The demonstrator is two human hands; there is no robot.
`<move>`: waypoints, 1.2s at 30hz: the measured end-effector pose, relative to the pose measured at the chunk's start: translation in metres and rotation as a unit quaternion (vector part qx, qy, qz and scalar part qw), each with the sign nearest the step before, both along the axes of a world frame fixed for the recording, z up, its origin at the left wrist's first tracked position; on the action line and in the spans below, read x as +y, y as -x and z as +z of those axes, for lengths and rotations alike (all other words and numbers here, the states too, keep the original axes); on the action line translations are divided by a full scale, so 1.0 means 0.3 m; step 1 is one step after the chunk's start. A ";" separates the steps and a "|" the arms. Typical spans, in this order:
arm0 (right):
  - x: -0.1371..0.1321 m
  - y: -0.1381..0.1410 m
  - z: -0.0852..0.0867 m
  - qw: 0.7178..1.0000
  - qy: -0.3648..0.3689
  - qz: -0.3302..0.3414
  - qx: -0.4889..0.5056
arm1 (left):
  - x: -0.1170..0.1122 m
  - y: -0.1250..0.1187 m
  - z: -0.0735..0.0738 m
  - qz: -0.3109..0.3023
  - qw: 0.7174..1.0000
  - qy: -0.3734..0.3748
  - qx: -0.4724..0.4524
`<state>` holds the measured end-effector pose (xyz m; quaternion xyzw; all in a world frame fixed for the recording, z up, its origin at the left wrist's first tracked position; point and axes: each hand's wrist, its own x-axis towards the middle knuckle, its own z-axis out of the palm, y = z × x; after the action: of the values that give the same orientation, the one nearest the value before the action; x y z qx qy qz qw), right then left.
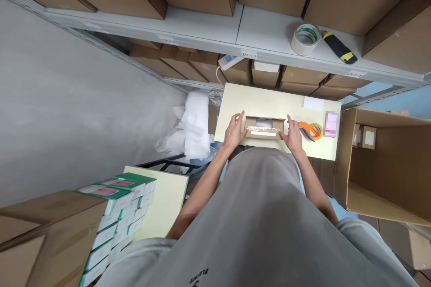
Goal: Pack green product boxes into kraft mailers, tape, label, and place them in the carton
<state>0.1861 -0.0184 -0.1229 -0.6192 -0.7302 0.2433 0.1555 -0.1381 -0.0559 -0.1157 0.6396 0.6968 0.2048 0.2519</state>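
A small cardboard box (265,129) lies on the pale yellow tabletop (269,98) in front of my body. Its upper side looks partly open, with something greyish inside, and a strip of shiny tape and a white label run along its near side. My left hand (235,131) grips the left end, thumb at the near corner and fingers along the side. At the right end, my right hand (292,135) holds it the same way. Just right of that hand is an orange tool with yellow and blue parts (311,131), perhaps a tape dispenser.
A tape roll (305,39) and a black-and-yellow utility knife (338,47) lie on the shelf above. White wrapping foam (197,124) stands left of the table. A large open carton (387,179) is at right; stacked green-and-white boxes (117,215) are at lower left.
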 end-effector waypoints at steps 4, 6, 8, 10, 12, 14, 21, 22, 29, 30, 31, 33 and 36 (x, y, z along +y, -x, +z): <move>0.027 -0.015 0.012 0.998 -0.012 0.058 -0.013 | 0.010 0.022 -0.030 -0.041 0.999 -0.026 -0.013; 0.018 -0.030 0.006 0.999 -0.004 0.054 -0.002 | -0.007 0.023 -0.050 -0.027 0.999 -0.021 -0.034; 0.003 -0.039 -0.011 0.999 0.016 0.025 0.042 | -0.028 0.015 -0.071 -0.003 0.997 -0.013 -0.079; -0.009 -0.038 -0.037 0.991 0.051 -0.029 0.117 | -0.042 0.004 -0.089 0.030 0.991 -0.003 -0.134; -0.012 -0.030 -0.064 0.972 0.097 -0.092 0.195 | -0.042 -0.006 -0.106 0.070 0.980 0.008 -0.184; -0.003 -0.025 -0.088 0.948 0.139 -0.147 0.246 | -0.031 -0.011 -0.122 0.112 0.968 0.018 -0.225; 0.055 -0.050 -0.112 0.909 0.220 -0.188 0.299 | 0.033 0.012 -0.169 0.241 0.893 0.135 -0.354; 0.058 -0.050 -0.109 0.909 0.223 -0.184 0.299 | 0.039 0.016 -0.171 0.250 0.884 0.147 -0.366; 0.037 -0.010 -0.093 0.911 0.212 -0.216 0.279 | 0.060 0.030 -0.162 0.238 0.906 0.120 -0.328; 0.034 -0.003 -0.096 0.911 0.210 -0.221 0.277 | 0.063 0.030 -0.164 0.240 0.909 0.119 -0.319; 0.031 0.002 -0.099 0.912 0.208 -0.225 0.274 | 0.066 0.029 -0.167 0.244 0.910 0.122 -0.312; 0.030 0.011 -0.106 0.917 0.200 -0.224 0.264 | 0.073 0.028 -0.175 0.253 0.907 0.128 -0.312; 0.037 0.018 -0.111 0.931 0.184 -0.196 0.248 | 0.085 0.028 -0.185 0.245 0.910 0.122 -0.312</move>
<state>0.1807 -0.0072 -0.1561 -0.6878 -0.4754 0.4835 0.2594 -0.1464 -0.0305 -0.1713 0.3167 0.7368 0.3627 0.4747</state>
